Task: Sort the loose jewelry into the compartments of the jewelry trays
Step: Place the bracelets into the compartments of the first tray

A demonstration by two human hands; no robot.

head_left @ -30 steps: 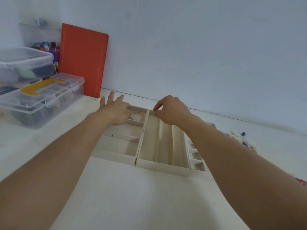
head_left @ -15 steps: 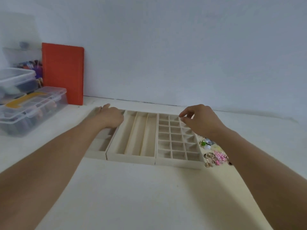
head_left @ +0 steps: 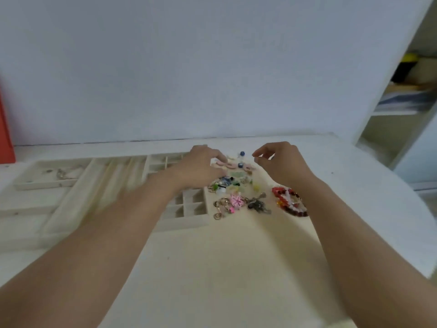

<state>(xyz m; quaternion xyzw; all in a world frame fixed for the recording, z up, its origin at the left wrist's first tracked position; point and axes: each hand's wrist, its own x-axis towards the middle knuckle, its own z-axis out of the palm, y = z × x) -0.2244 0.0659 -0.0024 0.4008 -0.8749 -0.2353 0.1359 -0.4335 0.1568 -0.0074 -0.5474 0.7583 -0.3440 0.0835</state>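
Both hands newly over jewelry

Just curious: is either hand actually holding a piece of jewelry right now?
Cannot be told. Both the left hand and right hand hover over the loose jewelry, fingers curled.

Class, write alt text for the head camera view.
Two hands reach over a pile of loose jewelry on a white table: the left hand touches it, the right hand hovers with fingertips pinched. Cream jewelry trays lie left.
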